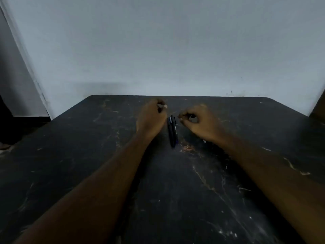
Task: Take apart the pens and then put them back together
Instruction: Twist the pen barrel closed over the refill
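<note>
Two dark pens (pixel 172 132) lie side by side on the black table (pixel 175 191), pointing away from me, between my hands. My left hand (pixel 151 118) is just left of them, its fingers curled; a small dark pen part (pixel 159 109) shows at the fingertips. Just right of the pens, my right hand (pixel 198 122) has its fingers curled and thumb and forefinger pinched together. A small white tip (pixel 204 141) sticks out beside the heel of that hand. What it belongs to is too dark and blurred to tell.
The scratched table reaches back to a pale grey wall (pixel 167 50). Its far corners are rounded. At the left there is a dark gap beside the table, next to a wall edge (pixel 26 64).
</note>
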Demonstrator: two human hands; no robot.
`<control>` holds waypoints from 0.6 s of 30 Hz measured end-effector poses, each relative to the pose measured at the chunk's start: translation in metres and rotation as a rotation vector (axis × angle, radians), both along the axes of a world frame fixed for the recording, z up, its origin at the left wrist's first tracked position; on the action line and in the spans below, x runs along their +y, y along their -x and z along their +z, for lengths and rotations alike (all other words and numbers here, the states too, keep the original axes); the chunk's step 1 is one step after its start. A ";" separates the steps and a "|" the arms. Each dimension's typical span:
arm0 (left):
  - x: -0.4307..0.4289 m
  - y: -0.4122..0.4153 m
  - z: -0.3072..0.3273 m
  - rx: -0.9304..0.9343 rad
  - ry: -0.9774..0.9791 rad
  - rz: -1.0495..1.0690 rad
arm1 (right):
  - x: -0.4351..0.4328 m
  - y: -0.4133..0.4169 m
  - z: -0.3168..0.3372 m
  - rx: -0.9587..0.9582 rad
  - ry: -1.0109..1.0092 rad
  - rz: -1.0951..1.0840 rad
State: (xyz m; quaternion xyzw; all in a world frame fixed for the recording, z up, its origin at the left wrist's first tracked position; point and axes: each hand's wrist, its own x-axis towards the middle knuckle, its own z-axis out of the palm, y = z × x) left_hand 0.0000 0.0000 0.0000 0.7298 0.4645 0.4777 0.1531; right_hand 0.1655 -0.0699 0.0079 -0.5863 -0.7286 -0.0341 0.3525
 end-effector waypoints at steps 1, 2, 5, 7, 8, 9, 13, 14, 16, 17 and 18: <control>-0.001 0.000 0.000 0.000 0.004 0.001 | 0.000 0.002 -0.002 0.008 0.009 0.028; 0.000 0.000 0.000 0.005 0.010 0.012 | -0.002 0.007 -0.001 0.000 0.018 0.055; 0.002 -0.001 -0.002 0.023 0.021 0.003 | -0.009 0.016 0.001 -0.036 0.065 0.115; 0.000 -0.002 -0.001 0.024 0.014 0.004 | -0.013 0.016 0.001 -0.067 0.078 0.096; 0.001 -0.001 -0.001 0.023 0.001 0.005 | -0.013 0.015 0.001 -0.085 0.072 0.072; 0.001 -0.001 -0.001 0.024 -0.004 0.008 | -0.012 0.014 0.000 -0.100 0.074 0.055; 0.000 -0.001 0.000 0.048 0.002 0.003 | -0.010 0.010 0.001 -0.146 0.114 -0.019; 0.000 -0.001 -0.001 0.049 0.005 0.000 | -0.011 0.009 0.002 -0.155 0.117 -0.046; 0.000 -0.001 -0.001 0.052 0.008 -0.004 | -0.012 0.005 0.004 -0.167 0.128 -0.105; 0.000 -0.001 -0.001 0.052 0.009 -0.009 | -0.012 0.004 0.005 -0.172 0.147 -0.139; 0.001 -0.002 -0.001 0.048 0.012 -0.014 | -0.012 0.003 0.006 -0.180 0.169 -0.175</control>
